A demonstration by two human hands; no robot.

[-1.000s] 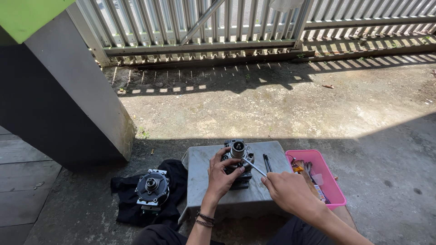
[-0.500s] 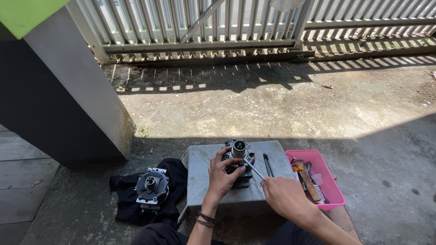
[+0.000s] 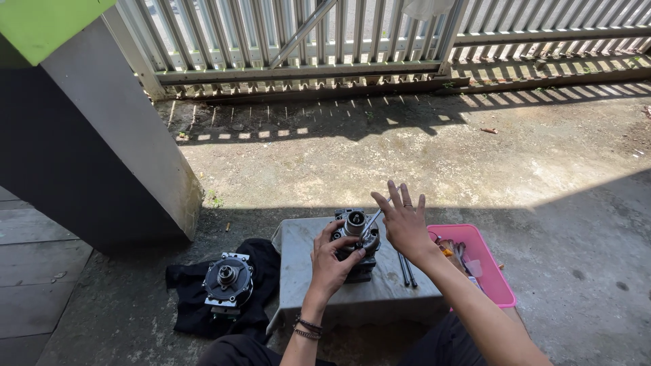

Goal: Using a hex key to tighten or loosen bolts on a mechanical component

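Observation:
A round metal machine part with a silver hub stands on a grey block in front of me. My left hand grips its near side, with bead bracelets on the wrist. My right hand is raised just right of the part, fingers spread upward. A thin metal tool runs from its thumb side to the top of the part.
Two dark rods lie on the block's right side. A pink tray of small tools sits further right. A second round part rests on a black cloth at left. A grey pillar and metal fence stand beyond.
My right hand has risen from low at the block's right edge to beside the part's top, its fingers fanned out. The tool now points up-right. My left hand stays on the part.

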